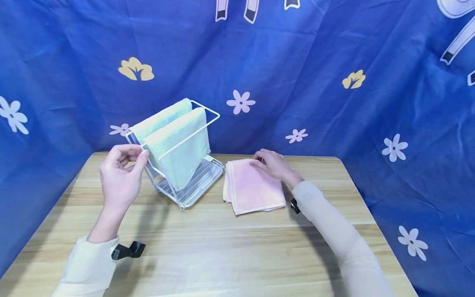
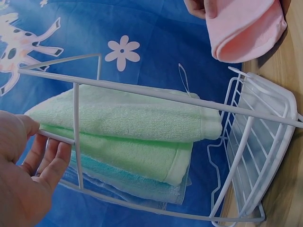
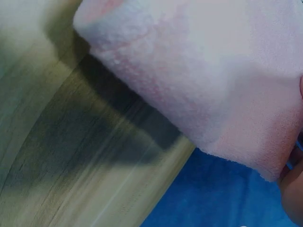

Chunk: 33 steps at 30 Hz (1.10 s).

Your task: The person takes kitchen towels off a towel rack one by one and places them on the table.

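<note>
My left hand (image 1: pixel 122 177) pinches the near end of the white wire rack (image 1: pixel 198 181) between thumb and fingers, up at its upper rail. In the left wrist view, the thumb and fingers (image 2: pixel 42 156) meet at a short crossbar. Light green towels (image 2: pixel 128 111) hang over the rack's rails, with blue ones (image 2: pixel 137 175) beside them. To the right, a folded pink towel (image 1: pixel 256 185) is pinched at its far edge by my right hand (image 1: pixel 272 165). That towel's near part slopes down toward the table, its folded layers showing in the left wrist view.
The wooden table (image 1: pixel 237 247) carries the rack at its back left. Close behind its back edge hangs a blue patterned cloth (image 1: pixel 259 128). Black wrist camera mounts (image 1: pixel 128 250) stick out from the sleeves.
</note>
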### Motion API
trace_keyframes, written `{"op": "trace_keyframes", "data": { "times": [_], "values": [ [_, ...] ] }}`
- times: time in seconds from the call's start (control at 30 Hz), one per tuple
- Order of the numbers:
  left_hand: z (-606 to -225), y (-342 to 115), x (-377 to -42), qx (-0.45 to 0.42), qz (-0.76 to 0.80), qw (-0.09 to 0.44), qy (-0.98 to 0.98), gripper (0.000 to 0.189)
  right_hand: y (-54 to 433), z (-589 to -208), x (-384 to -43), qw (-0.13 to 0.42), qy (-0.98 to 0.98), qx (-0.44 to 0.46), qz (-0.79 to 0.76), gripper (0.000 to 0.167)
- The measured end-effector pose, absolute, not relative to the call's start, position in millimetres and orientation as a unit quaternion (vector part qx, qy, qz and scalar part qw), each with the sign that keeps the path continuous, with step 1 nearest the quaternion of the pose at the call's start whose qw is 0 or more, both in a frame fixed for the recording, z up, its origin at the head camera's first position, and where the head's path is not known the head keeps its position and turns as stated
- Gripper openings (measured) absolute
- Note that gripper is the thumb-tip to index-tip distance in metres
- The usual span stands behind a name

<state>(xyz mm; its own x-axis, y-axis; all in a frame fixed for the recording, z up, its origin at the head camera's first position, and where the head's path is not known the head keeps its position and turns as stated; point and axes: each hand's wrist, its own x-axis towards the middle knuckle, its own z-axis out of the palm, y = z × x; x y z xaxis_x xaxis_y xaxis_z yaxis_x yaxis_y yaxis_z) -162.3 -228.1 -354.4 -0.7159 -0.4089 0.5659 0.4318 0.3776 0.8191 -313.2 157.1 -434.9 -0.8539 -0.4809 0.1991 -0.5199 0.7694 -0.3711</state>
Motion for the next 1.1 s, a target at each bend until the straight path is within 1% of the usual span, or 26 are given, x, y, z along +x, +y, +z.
{"op": "trace_keyframes", "data": {
  "times": [0.47, 1.1],
  "values": [
    [-353, -227, -163, -0.011, -0.562, 0.375, -0.737, 0.010, 154, -449, -328, 0.028, -0.945, 0.266, 0.190, 0.025],
    [-355, -228, -163, -0.012, -0.559, 0.379, -0.737, 0.015, 153, -458, -334, 0.017, -0.949, 0.253, 0.186, 0.025]
  ]
}}
